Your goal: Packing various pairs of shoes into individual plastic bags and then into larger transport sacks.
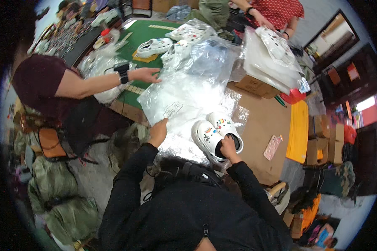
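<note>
A pair of white clogs [205, 136] with small colourful charms sits side by side at the near edge of the table. My right hand [229, 149] is closed at the heel openings, with its fingers inside and gripping the clogs. To their left, my left hand [159, 131] pinches the near edge of a clear plastic bag [176, 98], which lies spread flat. A shiny silvery sheet [180, 149] is beneath the clogs and the bag's near edge. Several more white clogs [154, 47] lie at the far side, some partly under clear plastic.
A co-worker's hand [145, 75] reaches in from the left over the bag. Behind a cardboard box [255, 85] with stacked plastic bags [262, 58], a person in red [276, 12] handles a bagged pair. A pink phone [272, 147] and yellow panel [297, 131] are at right.
</note>
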`<action>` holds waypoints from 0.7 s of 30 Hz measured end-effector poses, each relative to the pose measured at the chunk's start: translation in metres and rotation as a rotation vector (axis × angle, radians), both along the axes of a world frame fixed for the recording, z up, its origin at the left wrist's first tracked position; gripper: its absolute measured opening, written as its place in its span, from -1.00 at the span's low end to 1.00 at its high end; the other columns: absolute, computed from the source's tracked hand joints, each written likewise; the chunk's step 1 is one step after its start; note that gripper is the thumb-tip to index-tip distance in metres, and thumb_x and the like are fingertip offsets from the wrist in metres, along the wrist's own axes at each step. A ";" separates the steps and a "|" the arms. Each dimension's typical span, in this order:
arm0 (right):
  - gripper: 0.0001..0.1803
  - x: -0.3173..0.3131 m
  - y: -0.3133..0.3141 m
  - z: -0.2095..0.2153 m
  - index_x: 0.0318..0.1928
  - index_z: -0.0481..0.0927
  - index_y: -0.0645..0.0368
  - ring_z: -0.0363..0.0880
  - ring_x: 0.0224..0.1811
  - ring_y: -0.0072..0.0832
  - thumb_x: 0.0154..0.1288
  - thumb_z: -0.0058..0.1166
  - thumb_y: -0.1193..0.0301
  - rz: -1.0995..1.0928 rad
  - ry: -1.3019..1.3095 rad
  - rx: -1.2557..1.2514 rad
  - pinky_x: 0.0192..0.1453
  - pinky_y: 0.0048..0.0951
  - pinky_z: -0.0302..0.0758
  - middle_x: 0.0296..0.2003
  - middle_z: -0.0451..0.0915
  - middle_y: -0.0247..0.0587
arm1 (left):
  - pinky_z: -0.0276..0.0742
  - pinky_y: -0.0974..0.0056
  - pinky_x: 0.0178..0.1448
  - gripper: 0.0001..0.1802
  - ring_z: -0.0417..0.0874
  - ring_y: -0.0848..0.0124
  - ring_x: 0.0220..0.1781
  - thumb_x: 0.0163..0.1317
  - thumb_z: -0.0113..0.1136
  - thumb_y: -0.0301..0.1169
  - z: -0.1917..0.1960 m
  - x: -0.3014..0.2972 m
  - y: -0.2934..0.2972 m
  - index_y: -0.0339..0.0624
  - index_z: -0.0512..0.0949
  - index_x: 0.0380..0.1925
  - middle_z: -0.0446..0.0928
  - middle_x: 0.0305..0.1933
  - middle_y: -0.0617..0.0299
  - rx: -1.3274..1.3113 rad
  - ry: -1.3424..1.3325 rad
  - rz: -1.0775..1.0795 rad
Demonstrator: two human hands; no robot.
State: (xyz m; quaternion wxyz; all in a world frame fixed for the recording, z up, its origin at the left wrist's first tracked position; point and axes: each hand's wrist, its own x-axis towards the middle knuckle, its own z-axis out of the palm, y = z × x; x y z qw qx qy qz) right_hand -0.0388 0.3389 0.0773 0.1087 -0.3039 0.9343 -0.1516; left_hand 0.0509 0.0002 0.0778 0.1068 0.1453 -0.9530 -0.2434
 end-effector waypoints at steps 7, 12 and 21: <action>-0.58 0.006 -0.033 0.122 -0.07 0.55 0.12 0.38 0.03 0.09 0.14 0.03 0.14 -0.099 -0.178 0.438 -0.04 -0.14 0.41 -0.16 0.46 0.25 | 0.45 0.16 -0.19 -0.74 0.58 0.00 -0.27 0.19 -0.10 -0.50 0.090 -0.015 0.010 -0.31 0.50 -0.16 0.55 -0.34 -0.15 0.430 -0.063 -0.094; -0.21 -0.003 -0.047 0.155 0.17 0.30 0.17 0.58 -0.34 -0.06 0.12 -0.10 -0.19 -0.110 -0.257 0.001 -0.29 -0.17 0.48 -0.40 0.58 0.11 | 0.44 0.31 -0.30 -0.70 0.55 0.38 -0.43 0.23 -0.10 -0.48 0.149 -0.033 0.045 -0.31 0.49 -0.07 0.59 -0.38 0.14 0.696 -0.071 -0.171; 0.32 0.013 -0.066 0.166 0.32 -0.30 0.33 -0.02 0.33 0.11 -0.21 0.33 -0.04 0.267 -0.234 -0.668 0.37 -0.22 -0.04 0.22 0.01 0.43 | 0.36 0.53 -0.38 -0.57 0.44 0.61 -0.44 0.27 -0.17 -0.53 0.231 -0.060 0.103 -0.28 0.18 0.17 0.50 -0.22 0.13 1.490 0.214 -0.199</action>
